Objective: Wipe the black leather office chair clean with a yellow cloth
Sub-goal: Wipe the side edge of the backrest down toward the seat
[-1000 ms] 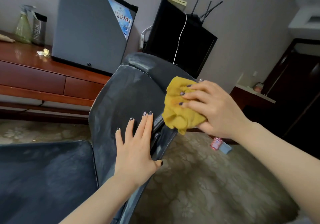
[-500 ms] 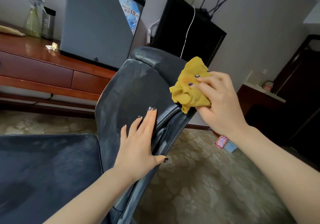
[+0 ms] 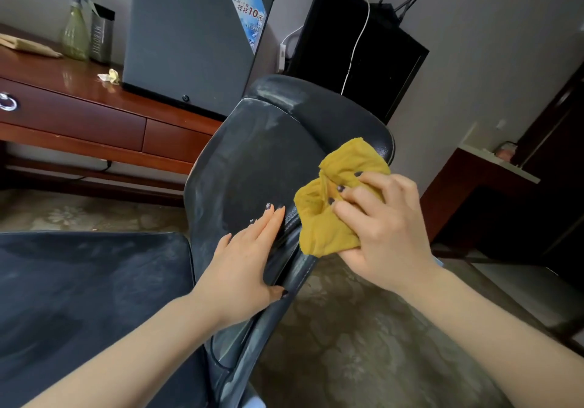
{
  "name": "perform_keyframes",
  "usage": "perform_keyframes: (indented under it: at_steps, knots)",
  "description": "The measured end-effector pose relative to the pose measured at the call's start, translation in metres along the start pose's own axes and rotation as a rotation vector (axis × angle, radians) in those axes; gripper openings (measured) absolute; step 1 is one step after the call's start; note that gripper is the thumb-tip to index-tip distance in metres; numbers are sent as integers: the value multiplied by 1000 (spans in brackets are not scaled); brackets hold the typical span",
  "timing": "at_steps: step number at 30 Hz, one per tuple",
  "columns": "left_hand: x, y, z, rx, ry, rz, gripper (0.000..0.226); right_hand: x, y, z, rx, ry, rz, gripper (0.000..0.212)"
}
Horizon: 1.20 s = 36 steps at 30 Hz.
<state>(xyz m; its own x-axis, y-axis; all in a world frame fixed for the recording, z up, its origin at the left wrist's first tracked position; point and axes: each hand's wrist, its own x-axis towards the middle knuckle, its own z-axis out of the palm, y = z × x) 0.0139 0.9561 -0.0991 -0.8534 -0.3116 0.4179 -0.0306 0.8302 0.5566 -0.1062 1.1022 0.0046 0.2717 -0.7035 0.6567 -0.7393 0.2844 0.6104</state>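
The black leather office chair fills the lower left and middle: its dusty seat at the left, its backrest rising in the centre. My left hand lies flat and open on the backrest, fingers spread, thumb hooked over the right edge. My right hand grips the crumpled yellow cloth and presses it against the backrest's right edge, just right of my left fingertips.
A reddish wooden desk stands behind the chair, bearing a grey mini fridge, a spray bottle and a metal cup. A black monitor and dark cabinet are at the right. Patterned carpet lies below.
My right hand has slid the cloth up and then back down along the backrest's right edge. My left hand has stayed flat on the backrest.
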Motion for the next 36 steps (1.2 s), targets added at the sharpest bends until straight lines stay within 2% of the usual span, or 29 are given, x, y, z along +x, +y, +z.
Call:
perform_keyframes:
  at_steps: [6,10,14,18,28,34,36]
  knots:
    - [3,-5,-4,-84,-57,38,117,-15,-35,8,36,-235,-149,15]
    - [2,-6,-9,-39,-109,33,116,-30,-46,10,83,-317,-177,13]
    - [1,-6,-13,5,-129,15,115,-28,-37,8,1,-385,-305,14]
    - [2,-2,-17,-7,-172,-11,115,-21,-23,-2,-72,-370,-358,17]
    - [3,2,-27,-36,-246,-42,116,14,24,-38,-174,-193,-210,27]
    - [1,4,-25,-44,-234,-48,116,12,20,-30,-54,-301,-183,32]
    - [2,4,-26,-52,-236,-53,116,7,17,-27,-102,-340,-198,44]
